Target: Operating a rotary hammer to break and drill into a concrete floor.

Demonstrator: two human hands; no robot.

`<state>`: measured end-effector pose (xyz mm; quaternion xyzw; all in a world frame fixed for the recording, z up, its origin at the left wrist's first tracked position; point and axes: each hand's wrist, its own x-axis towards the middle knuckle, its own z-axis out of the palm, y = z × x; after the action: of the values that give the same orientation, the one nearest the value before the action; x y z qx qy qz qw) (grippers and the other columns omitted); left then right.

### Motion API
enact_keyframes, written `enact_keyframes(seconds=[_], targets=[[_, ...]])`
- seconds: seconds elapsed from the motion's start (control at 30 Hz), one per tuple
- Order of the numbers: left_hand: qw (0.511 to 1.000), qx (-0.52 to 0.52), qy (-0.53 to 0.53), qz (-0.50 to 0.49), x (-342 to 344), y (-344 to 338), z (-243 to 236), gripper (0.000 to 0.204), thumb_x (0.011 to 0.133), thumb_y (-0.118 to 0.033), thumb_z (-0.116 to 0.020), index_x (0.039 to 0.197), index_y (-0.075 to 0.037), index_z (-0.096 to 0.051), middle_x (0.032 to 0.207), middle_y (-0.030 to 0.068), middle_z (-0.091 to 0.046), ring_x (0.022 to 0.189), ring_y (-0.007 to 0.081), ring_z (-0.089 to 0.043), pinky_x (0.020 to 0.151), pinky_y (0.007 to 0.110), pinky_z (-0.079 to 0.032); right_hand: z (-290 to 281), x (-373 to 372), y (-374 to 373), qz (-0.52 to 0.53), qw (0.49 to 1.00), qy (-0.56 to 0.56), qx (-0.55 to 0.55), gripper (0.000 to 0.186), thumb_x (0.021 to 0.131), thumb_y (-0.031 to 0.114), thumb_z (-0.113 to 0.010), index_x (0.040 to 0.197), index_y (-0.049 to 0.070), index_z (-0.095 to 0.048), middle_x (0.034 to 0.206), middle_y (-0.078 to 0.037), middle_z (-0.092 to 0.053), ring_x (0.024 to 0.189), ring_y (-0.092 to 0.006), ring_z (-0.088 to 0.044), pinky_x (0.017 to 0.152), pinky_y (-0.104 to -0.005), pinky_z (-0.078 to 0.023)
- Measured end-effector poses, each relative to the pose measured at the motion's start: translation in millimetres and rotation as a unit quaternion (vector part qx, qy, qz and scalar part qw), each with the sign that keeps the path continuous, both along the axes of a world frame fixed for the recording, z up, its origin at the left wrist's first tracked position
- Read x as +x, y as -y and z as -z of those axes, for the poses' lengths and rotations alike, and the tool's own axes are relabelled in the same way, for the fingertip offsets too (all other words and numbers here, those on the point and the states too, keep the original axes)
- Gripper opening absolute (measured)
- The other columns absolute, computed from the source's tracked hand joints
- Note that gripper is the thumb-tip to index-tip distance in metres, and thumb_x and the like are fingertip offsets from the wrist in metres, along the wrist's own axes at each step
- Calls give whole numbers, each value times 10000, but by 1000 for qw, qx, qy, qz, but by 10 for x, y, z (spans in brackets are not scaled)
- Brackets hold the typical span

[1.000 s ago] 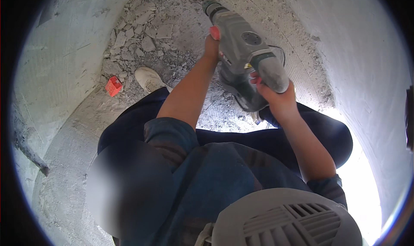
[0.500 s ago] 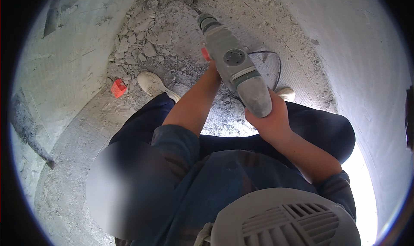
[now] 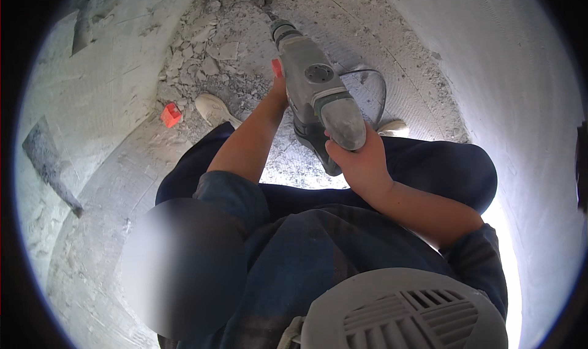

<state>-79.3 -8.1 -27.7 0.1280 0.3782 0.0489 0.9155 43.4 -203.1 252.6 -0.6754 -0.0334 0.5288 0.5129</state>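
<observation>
A dusty gray-green rotary hammer drill point(image 3: 300, 67) points away from me, its bit tip at the broken floor point(image 3: 239, 18) near the top. My left hand point(image 3: 280, 86) holds the front left side of the tool beside a red part, fingers mostly hidden under it. My right hand point(image 3: 361, 159) is closed round the rear grip. A black cord loops to the drill's right, and broken chips point(image 3: 202, 49) lie to its left.
Pale walls point(image 3: 92, 67) rise on both sides. A small red plastic piece point(image 3: 171, 115) lies left of my shoe point(image 3: 214, 110). My bent knees surround the work spot, and a second shoe point(image 3: 394, 128) shows at right.
The drill and both my hands have shifted leftward across the view, and the tool points more steeply away from me. The right hand dropped lower, then rose slightly.
</observation>
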Motion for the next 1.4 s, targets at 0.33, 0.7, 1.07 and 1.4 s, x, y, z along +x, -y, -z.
enact_keyframes(seconds=[0.33,0.7,1.07,1.4], targets=[[916,162,-186,315,72,-140,-1035,387,893,-249,-669,1223,-52,-618,1095,108,-681,966,207,-665,827,364,-521,-718,346,-80,180,972,-140,53,377,877,72,-579,1227,-64,-556,1089,-187,-676,949,-261,-673,825,-361,-539],[870,130,-204,429,191,-329,-1333,377,997,-309,-489,1241,-47,-607,1162,136,-675,1058,244,-658,897,373,-522,-873,-133,-658,323,943,-42,-63,352,805,119,-570,1101,-66,-614,946,-149,-688,862,-212,-668,745,-312,-516],[773,234,-201,555,-81,-747,-1146,446,842,-466,-663,1007,-53,-694,858,112,-718,779,248,-708,681,377,-530,-876,-752,-959,421,903,-57,-70,437,783,132,-557,1176,-57,-565,958,-138,-644,872,-224,-647,715,-339,-551],[671,348,-213,619,-45,-761,-1112,387,795,-398,-664,867,-20,-703,734,145,-690,747,276,-708,679,404,-533,-731,-775,-857,474,867,-70,-134,346,813,171,-571,1094,-29,-603,837,-106,-634,764,-205,-639,683,-325,-525]])
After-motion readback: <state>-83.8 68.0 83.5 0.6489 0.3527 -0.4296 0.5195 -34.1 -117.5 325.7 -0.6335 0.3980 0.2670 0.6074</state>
